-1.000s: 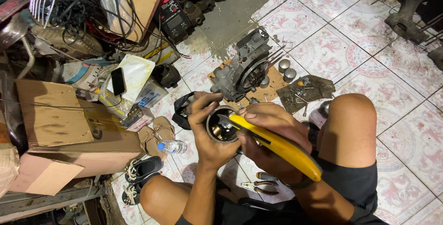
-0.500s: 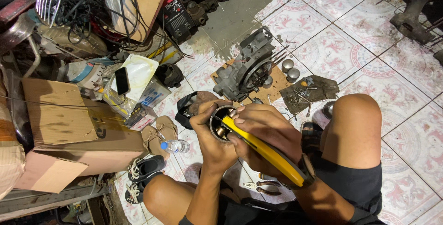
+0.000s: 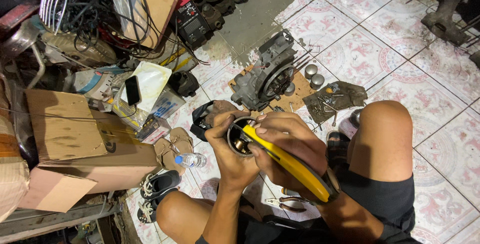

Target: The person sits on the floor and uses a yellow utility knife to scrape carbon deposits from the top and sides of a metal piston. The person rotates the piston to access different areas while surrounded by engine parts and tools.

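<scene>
Holding a round metal cylinder part [image 3: 240,139] at knee height above the tiled floor [image 3: 360,49], while a yellow-handled tool [image 3: 290,164] is working at its open mouth

The part is looking heavy, stiff and likely oily, so its outer wall is probably the safest grip; the left hand [image 3: 227,146] is wrapping closed around it from below, forearm rising from the lap, while the right hand [image 3: 290,144] is clenching the tool handle, fingers curled over. An engine block [image 3: 267,76] is sitting on cardboard beyond
</scene>
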